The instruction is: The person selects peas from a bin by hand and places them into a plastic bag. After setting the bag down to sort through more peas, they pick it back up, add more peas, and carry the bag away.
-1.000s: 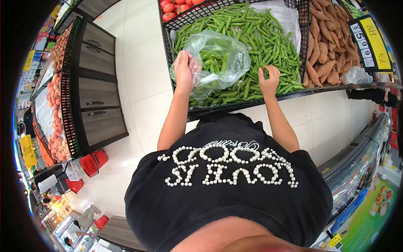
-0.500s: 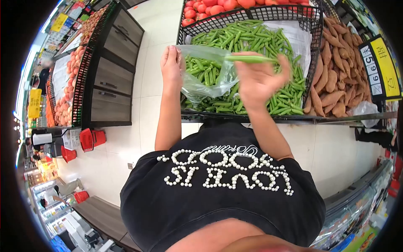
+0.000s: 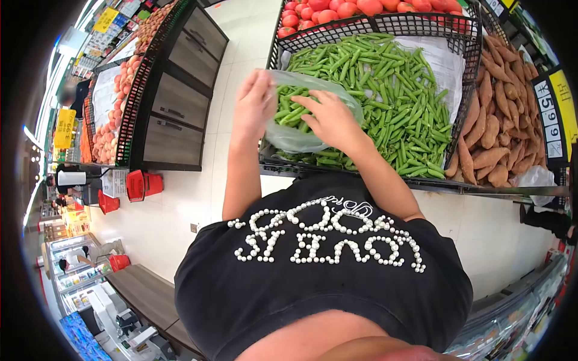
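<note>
My left hand (image 3: 251, 99) is closed on the edge of a clear plastic bag (image 3: 301, 139) at the left side of the pea bin. Green pea pods (image 3: 286, 112) show through the bag's mouth. My right hand (image 3: 334, 119) reaches over that mouth from the right, fingers apart, with the fingertips at the pods. No pod shows gripped in it. Loose pea pods (image 3: 400, 114) lie spread on white paper in the black crate (image 3: 385, 24) around the bag.
Tomatoes (image 3: 337, 11) fill the crate behind. Sweet potatoes (image 3: 500, 114) are heaped at the right, beside a price sign (image 3: 549, 114). At the left stands a cabinet (image 3: 174, 114) with onions or similar round produce (image 3: 108, 135) on it. Red baskets (image 3: 143, 185) sit on the floor.
My right hand has moved left and down from beside the bag to its mouth, and the pod it held earlier is no longer seen in it. The view has shifted slightly.
</note>
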A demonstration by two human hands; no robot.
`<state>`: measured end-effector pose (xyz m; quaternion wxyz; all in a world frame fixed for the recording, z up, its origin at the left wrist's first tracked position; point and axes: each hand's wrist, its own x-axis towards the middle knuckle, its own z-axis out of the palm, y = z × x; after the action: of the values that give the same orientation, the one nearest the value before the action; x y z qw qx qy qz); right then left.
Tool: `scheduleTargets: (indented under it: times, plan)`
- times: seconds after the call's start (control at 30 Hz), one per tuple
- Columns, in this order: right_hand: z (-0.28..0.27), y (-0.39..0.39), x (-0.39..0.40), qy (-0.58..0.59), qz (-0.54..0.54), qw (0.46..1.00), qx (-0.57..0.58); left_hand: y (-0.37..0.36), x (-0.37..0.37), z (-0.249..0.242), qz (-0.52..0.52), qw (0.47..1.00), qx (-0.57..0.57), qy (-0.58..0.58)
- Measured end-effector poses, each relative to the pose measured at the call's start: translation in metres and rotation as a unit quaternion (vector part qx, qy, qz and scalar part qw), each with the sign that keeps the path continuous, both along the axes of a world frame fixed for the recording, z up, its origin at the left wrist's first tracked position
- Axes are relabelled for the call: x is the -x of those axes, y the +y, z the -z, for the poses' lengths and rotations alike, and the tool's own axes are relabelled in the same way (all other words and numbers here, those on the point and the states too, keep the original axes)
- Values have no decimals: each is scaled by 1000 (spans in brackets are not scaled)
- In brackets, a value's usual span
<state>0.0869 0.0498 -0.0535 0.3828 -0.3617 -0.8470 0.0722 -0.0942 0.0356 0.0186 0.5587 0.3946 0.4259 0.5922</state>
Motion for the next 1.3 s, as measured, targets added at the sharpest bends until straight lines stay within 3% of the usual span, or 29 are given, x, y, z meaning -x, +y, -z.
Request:
scheduleTargets:
  times: [0.1,0.17,0.23,0.3,0.4,0.5,0.63,0.8,0.93,1.03,1.17,1.3]
  plan:
    - [-9,-16,-45,203,-12,977,57,-2,19,19,-18,999,-18,-42]
    - [10,-23,-77,357,148,913,133,-3,25,26,-1,996,-20,-85]
    - [49,-1,-116,276,252,917,142,-1,23,32,-13,995,-2,-96]
    - [87,10,-139,27,256,933,250,1,19,33,6,993,-4,-120]
    - [99,2,-112,-199,251,879,352,16,15,33,19,993,-1,-115]
    - [96,2,-78,-297,244,853,353,24,13,29,3,993,2,-122]
    - [99,-5,-77,-313,207,870,319,24,17,29,-29,992,20,-117]
    - [134,-33,-92,-163,225,950,139,14,22,34,-42,995,68,-65]
    - [129,-26,-96,-163,235,946,155,9,30,40,-43,997,64,15]
    - [134,-27,-105,-82,162,971,155,4,28,33,-32,993,26,111]
    - [130,-21,-108,83,151,979,113,5,35,38,-43,994,-1,101]
    - [117,-10,-114,213,230,940,132,1,20,27,-54,998,13,16]
